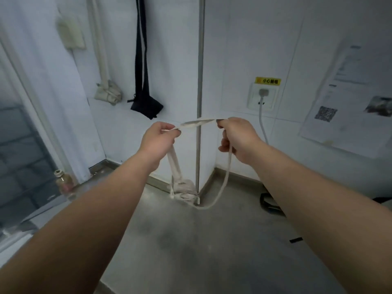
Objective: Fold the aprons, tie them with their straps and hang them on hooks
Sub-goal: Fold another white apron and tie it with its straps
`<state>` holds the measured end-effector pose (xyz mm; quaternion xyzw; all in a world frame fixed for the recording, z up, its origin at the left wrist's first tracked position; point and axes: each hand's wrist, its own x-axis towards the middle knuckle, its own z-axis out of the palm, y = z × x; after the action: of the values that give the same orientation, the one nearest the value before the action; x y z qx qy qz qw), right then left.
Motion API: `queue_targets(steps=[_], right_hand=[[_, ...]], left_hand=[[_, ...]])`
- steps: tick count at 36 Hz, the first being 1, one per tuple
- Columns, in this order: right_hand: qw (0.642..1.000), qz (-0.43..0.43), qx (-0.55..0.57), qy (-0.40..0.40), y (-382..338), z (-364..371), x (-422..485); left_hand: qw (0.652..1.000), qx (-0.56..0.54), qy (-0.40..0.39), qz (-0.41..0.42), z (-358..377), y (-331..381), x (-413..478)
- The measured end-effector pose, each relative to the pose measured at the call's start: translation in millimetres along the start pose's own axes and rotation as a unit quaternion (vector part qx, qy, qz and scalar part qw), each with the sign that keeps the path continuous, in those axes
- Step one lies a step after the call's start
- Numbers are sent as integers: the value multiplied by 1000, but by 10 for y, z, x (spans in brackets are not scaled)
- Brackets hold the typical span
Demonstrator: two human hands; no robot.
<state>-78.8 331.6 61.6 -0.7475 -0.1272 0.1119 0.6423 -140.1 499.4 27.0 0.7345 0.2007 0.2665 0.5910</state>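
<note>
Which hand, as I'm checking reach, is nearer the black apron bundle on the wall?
Left. The left hand is just below and slightly right of the black apron bundle; the right hand is farther right, beyond the corner strip. Both grip the beige strap.

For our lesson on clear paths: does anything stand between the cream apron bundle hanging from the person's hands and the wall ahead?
Nothing visible does. The left hand and right hand hold the strap, the cream apron bundle dangles below, and only open air lies before the wall. The hooks are out of view.
</note>
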Motion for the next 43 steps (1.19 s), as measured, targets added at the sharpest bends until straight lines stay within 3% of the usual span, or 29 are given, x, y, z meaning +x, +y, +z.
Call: queue_targets(steps=[3, 13, 16, 20, 24, 32, 43], right_hand=[[998, -61, -10, -3, -344, 381, 62], [989, -147, -14, -24, -1082, 1026, 311], [984, -170, -1, -47, -1299, 1228, 365], [977, -183, -26, -107, -1494, 1500, 491], [979, -166, -13, -117, -1591, 1575, 634], [959, -227, 163, -47, -2231, 1803, 796], [934, -335, 123, 26, -3064, 2114, 1220]], left_hand=[[999, -40, -7, 17, -455, 170, 209], [984, -46, -167, 42, -1185, 628, 665], [973, -93, -199, 67, -1399, 798, 837], [946, -246, -178, 109, -1750, 1001, 1132], [930, -302, -162, 132, -2070, 1133, 1447], [919, -310, -184, 157, -2296, 1534, 1928], [943, -203, -115, 237, -2342, 2148, 2577]])
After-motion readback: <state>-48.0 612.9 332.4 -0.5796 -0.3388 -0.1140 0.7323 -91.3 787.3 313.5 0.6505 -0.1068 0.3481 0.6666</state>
